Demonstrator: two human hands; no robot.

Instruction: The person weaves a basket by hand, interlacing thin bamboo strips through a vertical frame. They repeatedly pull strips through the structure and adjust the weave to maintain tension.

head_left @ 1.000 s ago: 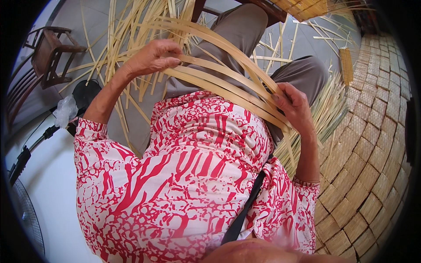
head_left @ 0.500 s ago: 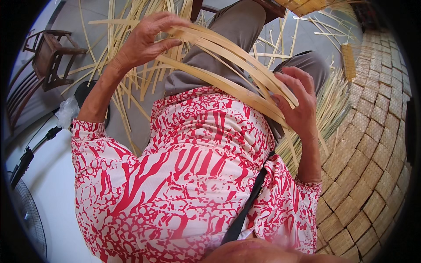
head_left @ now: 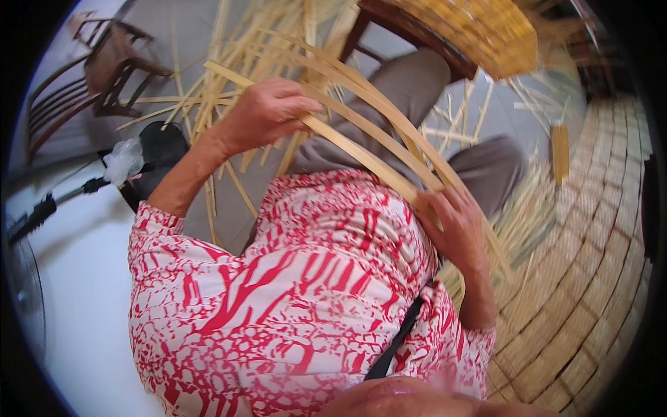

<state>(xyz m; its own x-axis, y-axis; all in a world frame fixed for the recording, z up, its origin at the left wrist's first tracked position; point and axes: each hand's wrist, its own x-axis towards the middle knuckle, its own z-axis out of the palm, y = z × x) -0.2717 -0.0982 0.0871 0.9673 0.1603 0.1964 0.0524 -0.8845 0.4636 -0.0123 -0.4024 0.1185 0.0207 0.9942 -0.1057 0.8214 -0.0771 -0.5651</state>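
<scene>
Across my lap my left hand (head_left: 267,115) is closed on one pale bamboo strip (head_left: 358,154), whose end sticks out to the far left past the fist. My right hand (head_left: 457,226) is closed around the same strip near its other end. It also holds several more bamboo strips (head_left: 381,96), which arch upward over my trousers and run loose on the left beyond my left hand. Their ends come out below my right hand, beside a bundle of thin strips (head_left: 524,215).
Many loose strips (head_left: 257,48) are scattered on the grey floor ahead. A yellow woven basket (head_left: 479,31) rests on dark wooden furniture (head_left: 389,21). Stacked woven pieces (head_left: 577,278) fill the right side. At left are a wooden chair (head_left: 111,66), a plastic bag (head_left: 125,160) and a fan (head_left: 24,292).
My left hand has closed on a single strip and moved lower. My right hand, more open before, has closed around the strips and come lower. The view has shifted.
</scene>
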